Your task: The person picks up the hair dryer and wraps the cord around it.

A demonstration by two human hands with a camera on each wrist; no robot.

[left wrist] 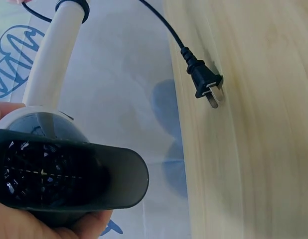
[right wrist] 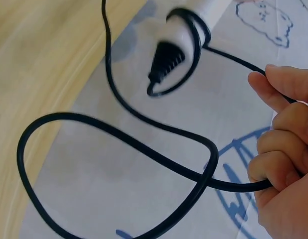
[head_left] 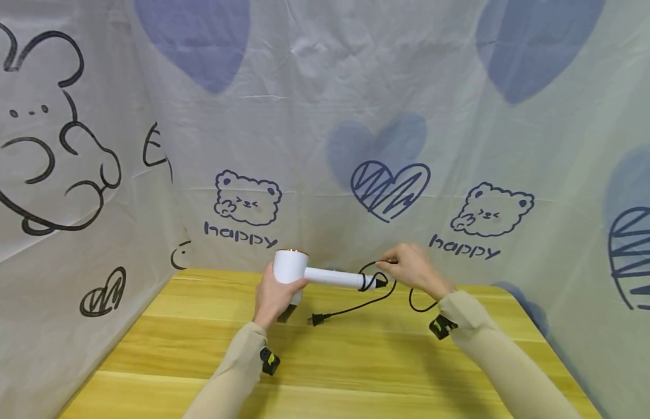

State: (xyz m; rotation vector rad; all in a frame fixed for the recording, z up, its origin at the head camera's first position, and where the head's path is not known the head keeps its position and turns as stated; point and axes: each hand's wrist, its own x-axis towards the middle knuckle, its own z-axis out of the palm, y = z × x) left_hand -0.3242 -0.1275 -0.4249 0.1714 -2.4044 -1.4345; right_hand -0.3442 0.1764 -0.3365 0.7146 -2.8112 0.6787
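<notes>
I have the left hand (head_left: 269,299) curled snugly round the dryer (head_left: 290,266) at its fat end. Its handle (head_left: 335,277) points toward the right hand (head_left: 411,267), whose bent fingers pinch the black cord (right wrist: 139,145). The cord loops round the handle. The dryer is up by the far edge of the tabletop (head_left: 325,361), near the plug (left wrist: 204,78).

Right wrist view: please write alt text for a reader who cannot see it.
A right hand holds a black cord, partly wound around a white hair dryer's handle and partly curving in a wide loop. Behind are a wooden table and a pale printed cloth.
</notes>
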